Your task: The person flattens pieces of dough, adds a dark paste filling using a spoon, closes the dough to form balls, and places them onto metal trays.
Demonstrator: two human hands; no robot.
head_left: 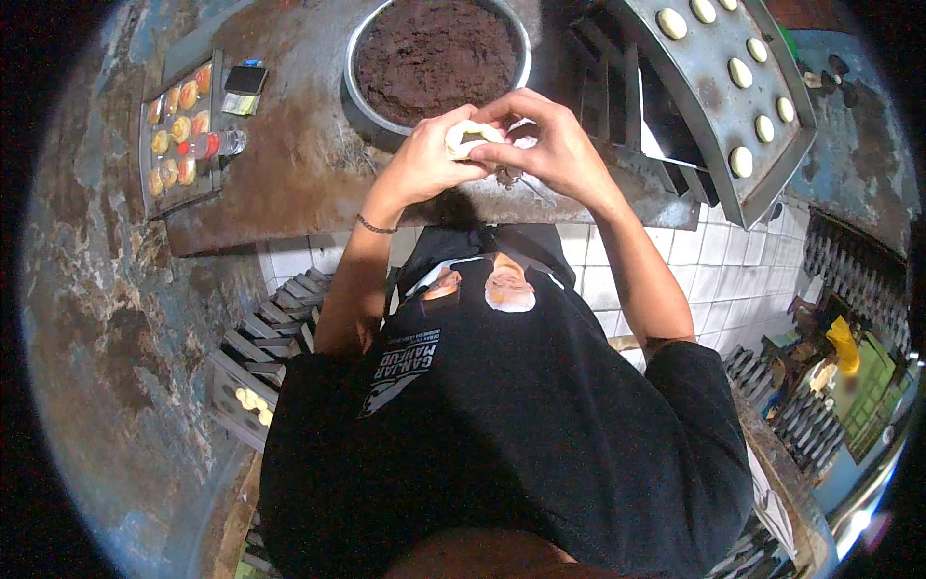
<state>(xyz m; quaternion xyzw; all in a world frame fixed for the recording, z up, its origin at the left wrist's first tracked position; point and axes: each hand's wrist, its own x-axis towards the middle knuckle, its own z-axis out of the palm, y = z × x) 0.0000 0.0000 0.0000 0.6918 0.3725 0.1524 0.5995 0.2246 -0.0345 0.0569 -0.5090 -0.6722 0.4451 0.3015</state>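
Observation:
A pale, soft piece of dough [461, 141] sits between my hands at the table's near edge, its rim curling up around a hollow. My left hand [424, 162] cups it from the left, fingers bent round it. From the other side my right hand [558, 147] grips its edge between thumb and fingers. What lies inside the hollow is not clear. Just beyond my hands stands a wide metal bowl [526, 60] filled with dark brown, crumbly filling [434, 53]. Below my right hand is a small thin metallic object [537, 187], partly hidden.
At right, a metal tray [709, 101] carrying several round dough pieces rests on stacked dark racks [617, 82]. Left on the worn table [280, 183] are a tray of baked buns [159, 206], a clear bottle [231, 143] and a dark phone-like object [247, 78]. More trays [224, 391] stand lower left.

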